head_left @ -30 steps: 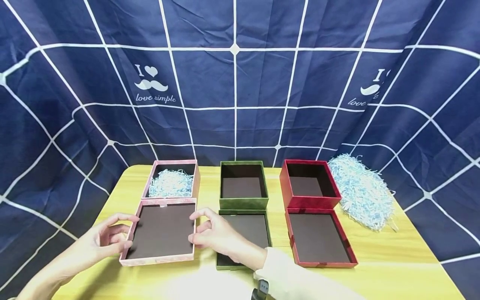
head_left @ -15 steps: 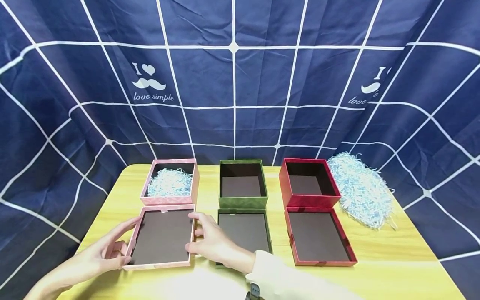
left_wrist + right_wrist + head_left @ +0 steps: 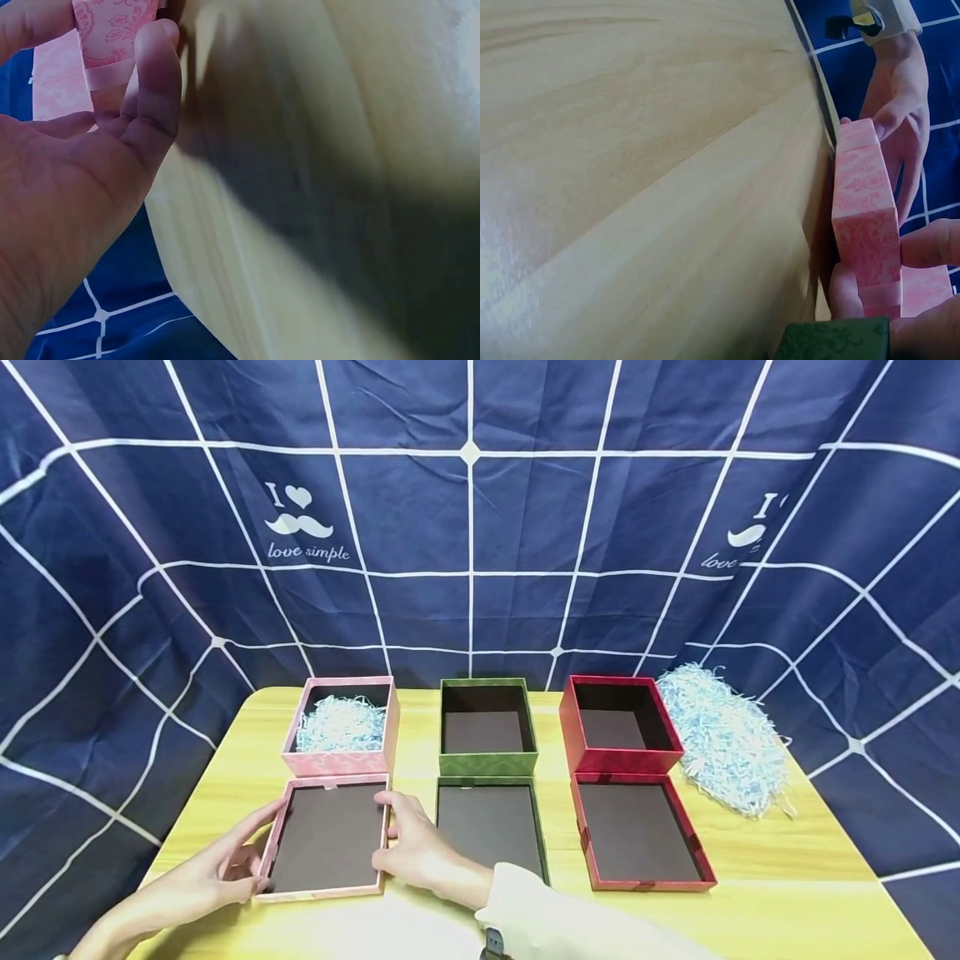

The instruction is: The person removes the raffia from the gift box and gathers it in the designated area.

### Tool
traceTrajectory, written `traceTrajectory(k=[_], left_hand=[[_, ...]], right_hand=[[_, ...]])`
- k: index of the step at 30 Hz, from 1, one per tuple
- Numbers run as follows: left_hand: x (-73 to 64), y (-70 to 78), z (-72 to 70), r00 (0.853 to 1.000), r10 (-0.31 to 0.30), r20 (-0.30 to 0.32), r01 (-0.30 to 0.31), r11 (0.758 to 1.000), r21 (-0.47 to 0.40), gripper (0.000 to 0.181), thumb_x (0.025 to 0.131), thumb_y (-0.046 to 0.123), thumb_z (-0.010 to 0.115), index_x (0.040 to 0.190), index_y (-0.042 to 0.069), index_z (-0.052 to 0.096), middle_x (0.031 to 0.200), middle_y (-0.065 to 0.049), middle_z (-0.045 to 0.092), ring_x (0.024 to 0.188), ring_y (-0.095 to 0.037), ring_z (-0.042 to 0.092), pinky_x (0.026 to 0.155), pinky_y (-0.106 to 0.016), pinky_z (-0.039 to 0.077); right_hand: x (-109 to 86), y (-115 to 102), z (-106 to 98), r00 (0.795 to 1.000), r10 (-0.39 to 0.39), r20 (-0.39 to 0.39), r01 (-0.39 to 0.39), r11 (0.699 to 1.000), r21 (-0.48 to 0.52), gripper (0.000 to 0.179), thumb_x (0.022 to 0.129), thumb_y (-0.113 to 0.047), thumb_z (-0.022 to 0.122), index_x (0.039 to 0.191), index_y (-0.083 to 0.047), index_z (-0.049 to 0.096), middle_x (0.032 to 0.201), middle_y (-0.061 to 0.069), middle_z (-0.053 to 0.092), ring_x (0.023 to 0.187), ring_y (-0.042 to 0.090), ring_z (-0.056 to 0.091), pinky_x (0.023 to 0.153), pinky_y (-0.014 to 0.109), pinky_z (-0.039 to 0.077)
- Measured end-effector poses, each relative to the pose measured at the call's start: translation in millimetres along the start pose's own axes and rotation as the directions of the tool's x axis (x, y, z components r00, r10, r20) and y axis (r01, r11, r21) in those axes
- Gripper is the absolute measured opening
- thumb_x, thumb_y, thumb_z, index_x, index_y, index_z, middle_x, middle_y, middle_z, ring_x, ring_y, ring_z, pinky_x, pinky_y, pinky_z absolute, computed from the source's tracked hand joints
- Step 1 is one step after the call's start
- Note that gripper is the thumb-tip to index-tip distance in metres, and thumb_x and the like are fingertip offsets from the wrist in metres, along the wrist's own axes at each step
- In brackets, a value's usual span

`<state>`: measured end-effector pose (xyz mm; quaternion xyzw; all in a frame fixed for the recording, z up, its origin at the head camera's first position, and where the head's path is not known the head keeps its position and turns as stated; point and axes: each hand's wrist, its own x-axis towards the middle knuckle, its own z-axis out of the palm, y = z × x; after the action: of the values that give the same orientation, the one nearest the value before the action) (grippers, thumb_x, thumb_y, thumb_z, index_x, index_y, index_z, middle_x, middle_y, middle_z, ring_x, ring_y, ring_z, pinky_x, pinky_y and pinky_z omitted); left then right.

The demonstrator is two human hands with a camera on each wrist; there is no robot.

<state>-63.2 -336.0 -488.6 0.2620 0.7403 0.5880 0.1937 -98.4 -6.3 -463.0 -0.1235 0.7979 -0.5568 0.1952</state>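
Note:
A pink patterned box lid (image 3: 330, 835) lies inside-up at the front left, its dark inner face showing. My left hand (image 3: 210, 877) holds its left edge, thumb near the front corner and fingers farther back. On the opposite edge, my right hand (image 3: 427, 852) grips with thumb and fingers spread along the side. In the left wrist view, the lid's patterned side (image 3: 114, 34) sits between thumb and fingers. The right wrist view shows both hands on the lid (image 3: 866, 225). Just behind it stands the pink box (image 3: 341, 763), holding light-blue shredded paper (image 3: 341, 724).
A green box (image 3: 487, 765) stands in the middle with its green lid (image 3: 491, 827) before it, partly behind my right hand. To the right are a red box (image 3: 626, 762) and red lid (image 3: 645, 835). A shredded-paper heap (image 3: 723, 743) lies at the table's far right.
The pink lid has shifted slightly toward me and come down to the table, more level than before. Both hands have moved with it, keeping their hold. The other boxes stay put.

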Motion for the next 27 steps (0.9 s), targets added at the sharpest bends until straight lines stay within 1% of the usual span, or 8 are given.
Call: traceTrajectory(k=[1,3,8,14,16,21,24,27], left_hand=[[0.1,-1.1,0.2,1.000,0.000,-0.004,0.000,1.000,0.007,0.107,0.094,-0.018,0.063,0.178,0.022,0.009,0.107,-0.009,0.057,0.084,-0.024,0.066,0.068,-0.034,0.055],[0.3,-2.9,1.0,1.000,0.001,-0.023,-0.001,1.000,0.028,0.108,0.093,-0.018,0.065,0.178,0.021,0.010,0.110,-0.009,0.055,0.082,-0.024,0.065,0.065,-0.034,0.054],[0.2,-5.6,2.6,0.997,0.003,-0.076,0.003,0.997,0.079,0.109,0.089,-0.017,0.067,0.177,0.015,0.011,0.118,-0.002,0.050,0.078,-0.022,0.062,0.062,-0.034,0.051],[1.5,-7.5,2.6,0.997,0.012,-0.082,-0.005,0.997,0.082,0.107,0.090,-0.017,0.068,0.176,0.012,0.012,0.117,-0.003,0.051,0.079,-0.022,0.062,0.061,-0.035,0.050],[1.8,-7.9,2.6,0.997,0.002,-0.077,0.003,0.997,0.072,0.106,0.091,-0.016,0.067,0.176,0.012,0.011,0.121,-0.001,0.052,0.081,-0.022,0.062,0.063,-0.035,0.050],[1.5,-8.7,3.4,0.996,-0.029,-0.086,0.034,0.998,0.058,0.104,0.095,-0.012,0.067,0.177,0.014,0.009,0.142,0.011,0.047,0.086,-0.025,0.063,0.070,-0.031,0.052],[2.1,-8.8,5.1,0.995,-0.034,-0.097,0.039,0.998,0.051,0.099,0.098,-0.011,0.065,0.177,0.014,0.010,0.150,0.016,0.042,0.083,-0.026,0.061,0.067,-0.032,0.052],[3.2,-8.2,7.1,0.993,-0.039,-0.114,0.046,0.998,0.051,0.094,0.102,-0.009,0.063,0.177,0.014,0.011,0.154,0.019,0.038,0.080,-0.025,0.059,0.062,-0.035,0.052]], right_hand=[[0.2,0.0,1.2,1.000,0.003,-0.004,-0.003,1.000,-0.005,0.082,0.073,0.012,0.073,0.151,-0.008,0.057,0.143,0.006,0.052,0.108,0.018,0.060,0.083,0.030,0.052],[0.5,-0.2,3.4,1.000,0.010,-0.011,-0.010,1.000,-0.015,0.083,0.073,0.012,0.073,0.152,-0.009,0.056,0.144,0.006,0.052,0.111,0.020,0.059,0.086,0.032,0.052],[1.7,-1.0,7.5,0.999,0.025,-0.026,-0.025,0.999,-0.024,0.084,0.073,0.012,0.073,0.152,-0.010,0.056,0.147,0.007,0.051,0.114,0.023,0.060,0.090,0.035,0.052],[2.9,-0.4,9.9,0.999,0.039,-0.036,-0.039,0.999,-0.009,0.085,0.072,0.014,0.073,0.152,-0.008,0.056,0.148,0.007,0.051,0.118,0.027,0.060,0.093,0.037,0.053],[3.2,-0.3,10.5,0.998,0.040,-0.043,-0.041,0.999,-0.005,0.086,0.070,0.015,0.073,0.152,-0.007,0.056,0.146,0.007,0.052,0.117,0.026,0.060,0.093,0.037,0.052],[4.2,-0.1,12.0,0.997,0.038,-0.063,-0.038,0.999,0.002,0.085,0.068,0.016,0.072,0.149,-0.006,0.057,0.143,0.005,0.052,0.117,0.025,0.057,0.094,0.037,0.050],[5.0,-0.3,12.9,0.996,0.041,-0.073,-0.040,0.999,0.014,0.083,0.068,0.015,0.072,0.147,-0.008,0.059,0.141,0.004,0.052,0.119,0.025,0.056,0.097,0.039,0.050],[5.5,-1.1,13.7,0.996,0.048,-0.077,-0.045,0.998,0.036,0.081,0.069,0.011,0.074,0.146,-0.010,0.059,0.143,0.004,0.051,0.125,0.026,0.054,0.104,0.042,0.047]])
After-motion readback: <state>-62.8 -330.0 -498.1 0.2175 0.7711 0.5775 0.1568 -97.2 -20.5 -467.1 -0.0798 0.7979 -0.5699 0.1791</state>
